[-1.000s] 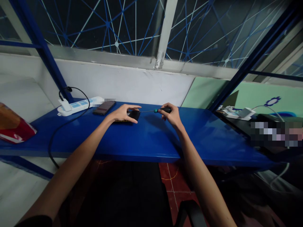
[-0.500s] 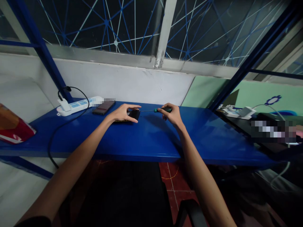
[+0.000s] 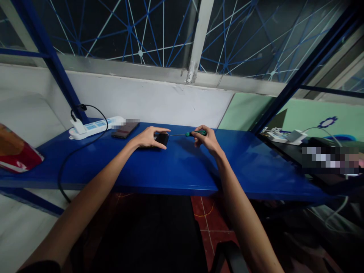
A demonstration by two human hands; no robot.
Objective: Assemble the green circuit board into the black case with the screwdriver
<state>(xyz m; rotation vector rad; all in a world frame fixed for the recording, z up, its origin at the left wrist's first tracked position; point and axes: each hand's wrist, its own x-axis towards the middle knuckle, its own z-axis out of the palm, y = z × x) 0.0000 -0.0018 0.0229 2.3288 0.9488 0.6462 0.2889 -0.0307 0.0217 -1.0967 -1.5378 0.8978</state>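
My left hand [image 3: 147, 137] lies around a small black box-like object [image 3: 161, 140] on the blue table, its thumb along the near side and its fingers over the far side. Part of that object is hidden under the palm, and its exact kind does not show. In my right hand [image 3: 209, 139] is a screwdriver [image 3: 196, 133] with a green and black handle, held level between thumb and fingers. Its thin metal shaft points left, and the tip is at or very close to the right end of the black object; contact cannot be made out.
A smartphone [image 3: 125, 130] lies left of my hands, beside a white power strip [image 3: 93, 128] with a black cable [image 3: 82, 146]. At the far left stands a red and orange packet [image 3: 19, 151]. A white charger [image 3: 296, 136] sits on a dark surface to the right.
The fingers of my right hand have shifted slightly on the screwdriver, and more of its green handle shows. My left hand and the black object stay nearly in place.
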